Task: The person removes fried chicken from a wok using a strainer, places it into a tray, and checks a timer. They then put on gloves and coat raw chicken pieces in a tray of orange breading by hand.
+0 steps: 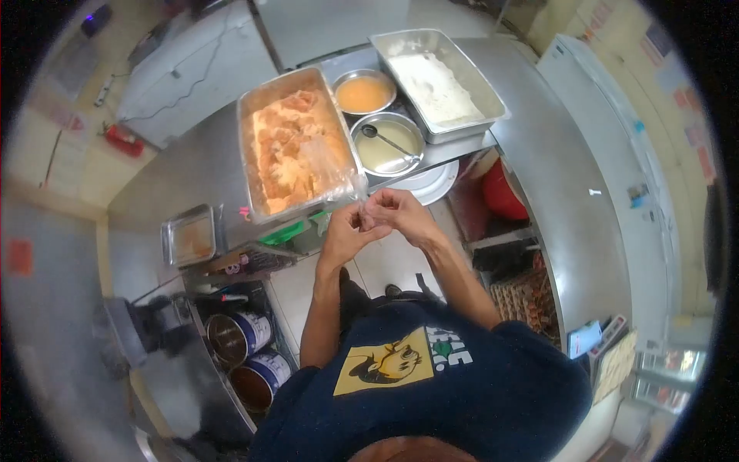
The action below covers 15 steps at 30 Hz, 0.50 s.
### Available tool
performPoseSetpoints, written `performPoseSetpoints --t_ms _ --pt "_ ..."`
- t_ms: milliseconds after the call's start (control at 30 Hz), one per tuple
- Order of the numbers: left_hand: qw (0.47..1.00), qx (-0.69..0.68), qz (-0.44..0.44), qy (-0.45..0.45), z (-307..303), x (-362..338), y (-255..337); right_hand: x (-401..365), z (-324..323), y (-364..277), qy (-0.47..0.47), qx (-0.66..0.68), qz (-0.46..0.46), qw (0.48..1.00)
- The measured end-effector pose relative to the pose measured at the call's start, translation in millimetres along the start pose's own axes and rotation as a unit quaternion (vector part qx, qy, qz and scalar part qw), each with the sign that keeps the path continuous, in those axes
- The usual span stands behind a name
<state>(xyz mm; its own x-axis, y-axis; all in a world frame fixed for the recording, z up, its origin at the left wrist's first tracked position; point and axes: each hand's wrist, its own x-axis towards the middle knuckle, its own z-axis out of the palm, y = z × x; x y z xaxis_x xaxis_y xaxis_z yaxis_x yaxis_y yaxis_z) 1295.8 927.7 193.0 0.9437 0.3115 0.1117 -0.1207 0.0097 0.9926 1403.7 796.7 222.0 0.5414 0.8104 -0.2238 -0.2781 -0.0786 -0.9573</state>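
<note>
Both hands meet in front of the near edge of the steel counter. My left hand [345, 233] pinches thin clear plastic [356, 190], which stretches up to the corner of a metal tray [243, 123] of orange-coated pieces [296, 146]. Fingers bent, my right hand [400, 214] closes on the same plastic, touching the left fingertips. Just beyond the hands is a steel bowl [419, 160] of pale liquid with a black ladle [372, 132] in it. A second bowl [364, 93] with orange liquid sits behind that.
A deep tray [443, 137] of white powder stands back right. At left is a small metal tray [191, 236]. Large tins [250, 331] stand low left, egg trays [527, 296] low right. A red container [504, 191] sits under the counter.
</note>
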Motion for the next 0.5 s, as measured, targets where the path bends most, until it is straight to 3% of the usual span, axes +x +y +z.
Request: performPoseSetpoints --t_ms 67,100,133,167,333,400,433,467,500 --pt "0.998 -0.048 0.023 -0.046 -19 20 0 18 2 5 0.029 0.01 -0.046 0.998" --pt "0.995 -0.092 -0.04 -0.029 -29 28 5 23 7 3 0.043 0.011 -0.04 0.998" --pt "0.986 -0.131 -0.105 -0.014 -39 35 6 27 14 -2 0.062 -0.08 -0.057 0.993" --pt "0.984 -0.133 -0.113 -0.029 -49 43 1 32 20 -5 0.08 -0.172 -0.072 0.979" --pt "0.993 0.019 -0.102 -0.049 -96 83 -16 52 19 12 0.262 -0.061 -0.06 0.961" --pt "0.992 0.077 -0.061 -0.076 -103 95 -4 48 19 -1 0.429 -0.25 -0.087 0.864" --pt "0.983 0.147 -0.03 -0.102 -103 99 -1 45 31 -5 0.532 -0.286 -0.166 0.779" --pt "0.969 0.214 0.004 -0.124 -101 104 3 37 43 -19 0.541 -0.289 -0.164 0.773" --pt "0.969 0.208 0.008 -0.131 -95 109 13 27 52 -32 0.474 -0.294 -0.23 0.797"
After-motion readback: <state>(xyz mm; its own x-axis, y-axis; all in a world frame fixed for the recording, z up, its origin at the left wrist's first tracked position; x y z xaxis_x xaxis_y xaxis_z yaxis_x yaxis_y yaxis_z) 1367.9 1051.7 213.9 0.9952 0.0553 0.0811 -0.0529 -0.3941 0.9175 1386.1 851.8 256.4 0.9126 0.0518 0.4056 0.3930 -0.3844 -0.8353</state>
